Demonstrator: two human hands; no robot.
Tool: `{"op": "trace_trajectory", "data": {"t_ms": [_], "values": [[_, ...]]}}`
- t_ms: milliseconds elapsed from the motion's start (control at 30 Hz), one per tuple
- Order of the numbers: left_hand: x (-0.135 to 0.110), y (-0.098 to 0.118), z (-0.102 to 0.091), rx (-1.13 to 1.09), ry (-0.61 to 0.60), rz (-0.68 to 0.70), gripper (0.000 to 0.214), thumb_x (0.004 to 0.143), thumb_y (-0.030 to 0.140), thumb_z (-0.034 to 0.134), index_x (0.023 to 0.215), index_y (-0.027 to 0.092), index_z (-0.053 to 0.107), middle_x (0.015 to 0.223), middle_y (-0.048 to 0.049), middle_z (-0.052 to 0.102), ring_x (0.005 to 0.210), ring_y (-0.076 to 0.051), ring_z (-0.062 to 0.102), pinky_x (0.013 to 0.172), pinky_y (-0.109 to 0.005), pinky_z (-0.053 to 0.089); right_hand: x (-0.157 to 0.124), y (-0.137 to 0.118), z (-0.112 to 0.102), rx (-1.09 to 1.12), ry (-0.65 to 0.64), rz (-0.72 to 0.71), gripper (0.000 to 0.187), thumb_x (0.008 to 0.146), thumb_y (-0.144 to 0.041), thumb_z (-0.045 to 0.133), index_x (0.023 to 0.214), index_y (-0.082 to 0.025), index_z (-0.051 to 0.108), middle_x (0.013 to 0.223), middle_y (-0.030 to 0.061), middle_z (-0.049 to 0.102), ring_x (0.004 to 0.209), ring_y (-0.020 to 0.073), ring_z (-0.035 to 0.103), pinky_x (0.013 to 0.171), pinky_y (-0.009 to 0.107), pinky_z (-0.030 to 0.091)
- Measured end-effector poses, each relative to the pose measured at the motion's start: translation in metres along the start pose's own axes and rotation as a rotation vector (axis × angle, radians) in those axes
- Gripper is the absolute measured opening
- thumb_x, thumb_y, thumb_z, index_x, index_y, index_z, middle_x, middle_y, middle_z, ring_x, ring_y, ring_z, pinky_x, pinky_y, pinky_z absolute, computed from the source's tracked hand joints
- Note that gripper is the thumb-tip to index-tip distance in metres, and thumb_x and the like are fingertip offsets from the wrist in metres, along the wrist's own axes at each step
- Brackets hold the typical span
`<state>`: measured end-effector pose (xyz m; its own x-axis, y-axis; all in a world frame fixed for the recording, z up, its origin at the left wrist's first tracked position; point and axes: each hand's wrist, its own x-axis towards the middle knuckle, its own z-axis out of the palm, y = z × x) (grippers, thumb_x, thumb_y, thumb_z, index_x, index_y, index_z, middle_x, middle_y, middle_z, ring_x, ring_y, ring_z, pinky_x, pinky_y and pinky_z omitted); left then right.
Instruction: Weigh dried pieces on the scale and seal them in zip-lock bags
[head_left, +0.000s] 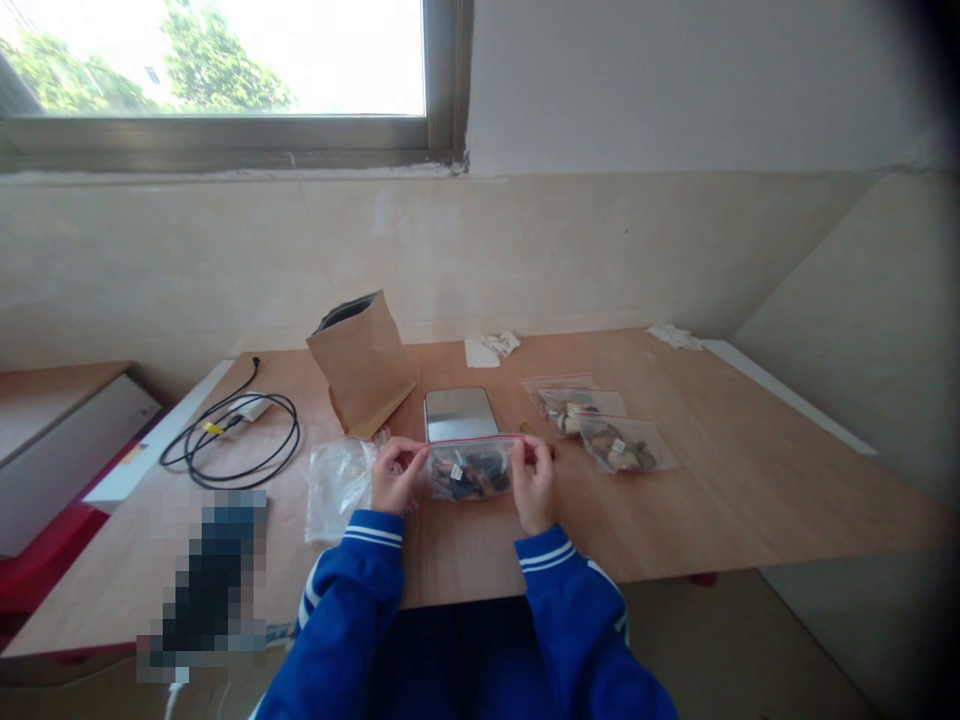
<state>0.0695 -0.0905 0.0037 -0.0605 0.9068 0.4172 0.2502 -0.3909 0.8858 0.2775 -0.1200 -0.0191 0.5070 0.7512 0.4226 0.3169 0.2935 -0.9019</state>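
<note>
A small clear zip bag with a red seal strip and dark and pale pieces inside is held upright between both hands on the wooden table. My left hand pinches the bag's top left corner. My right hand pinches its top right corner. Both sleeves are blue with white stripes. Just behind the bag lies a flat scale with a shiny plate.
A brown paper pouch stands open at the back left. Empty clear bags lie left of my hands. Filled zip bags lie to the right. A coiled black cable lies far left, crumpled tissue by the wall.
</note>
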Motion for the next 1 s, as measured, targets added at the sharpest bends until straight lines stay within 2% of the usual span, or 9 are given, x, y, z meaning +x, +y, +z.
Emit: {"op": "trace_trajectory", "data": {"t_ms": [100, 233, 467, 600, 867, 1000], "values": [[0.000, 0.000, 0.000, -0.012, -0.031, -0.022, 0.023, 0.080, 0.040, 0.062, 0.082, 0.018, 0.068, 0.080, -0.0038, 0.065, 0.073, -0.015, 0.058, 0.064, -0.027, 0.044, -0.001, -0.001, -0.001, 0.043, -0.019, 0.068, 0.031, 0.090, -0.046, 0.045, 0.097, -0.018, 0.056, 0.086, 0.0060, 0.064, 0.074, 0.0171, 0.059, 0.068, 0.030, 0.048], [0.000, -0.002, -0.001, 0.025, -0.038, 0.011, 0.023, 0.082, 0.039, 0.059, 0.083, 0.018, 0.067, 0.081, -0.0039, 0.064, 0.076, -0.016, 0.058, 0.066, -0.027, 0.044, -0.001, -0.005, -0.001, 0.059, -0.037, 0.092, 0.034, 0.089, -0.048, 0.044, 0.097, -0.017, 0.056, 0.086, 0.0064, 0.065, 0.076, 0.0185, 0.060, 0.070, 0.031, 0.047], [-0.001, -0.005, 0.000, 0.123, 0.014, 0.059, 0.020, 0.082, 0.036, 0.059, 0.076, 0.017, 0.061, 0.072, -0.0009, 0.058, 0.063, -0.012, 0.052, 0.059, -0.025, 0.040, 0.000, -0.005, -0.002, 0.050, -0.045, 0.075, 0.035, 0.090, -0.048, 0.042, 0.098, -0.017, 0.057, 0.088, 0.0068, 0.066, 0.079, 0.0196, 0.061, 0.073, 0.032, 0.048], [0.000, -0.004, 0.001, 0.173, 0.037, 0.090, 0.018, 0.082, 0.034, 0.058, 0.075, 0.017, 0.059, 0.070, -0.0003, 0.056, 0.061, -0.011, 0.050, 0.058, -0.025, 0.040, 0.000, -0.001, -0.001, 0.048, -0.028, 0.075, 0.036, 0.090, -0.049, 0.042, 0.098, -0.017, 0.057, 0.085, 0.0073, 0.066, 0.079, 0.0202, 0.062, 0.073, 0.033, 0.048], [-0.002, 0.000, 0.001, 0.239, 0.062, 0.115, 0.017, 0.080, 0.033, 0.058, 0.073, 0.018, 0.059, 0.068, -0.0003, 0.056, 0.059, -0.012, 0.049, 0.056, -0.025, 0.040, 0.000, 0.004, 0.001, -0.018, 0.015, -0.028, 0.028, 0.090, -0.043, 0.046, 0.093, -0.018, 0.057, 0.085, 0.0074, 0.064, 0.076, 0.0188, 0.060, 0.071, 0.032, 0.049], [-0.002, 0.002, 0.001, 0.212, 0.063, 0.100, 0.019, 0.080, 0.035, 0.058, 0.072, 0.019, 0.059, 0.067, 0.0001, 0.055, 0.058, -0.012, 0.049, 0.056, -0.025, 0.039, 0.000, 0.002, 0.001, 0.009, 0.006, -0.002, 0.031, 0.089, -0.046, 0.046, 0.093, -0.017, 0.058, 0.086, 0.0081, 0.066, 0.077, 0.0196, 0.062, 0.072, 0.033, 0.049]]}}
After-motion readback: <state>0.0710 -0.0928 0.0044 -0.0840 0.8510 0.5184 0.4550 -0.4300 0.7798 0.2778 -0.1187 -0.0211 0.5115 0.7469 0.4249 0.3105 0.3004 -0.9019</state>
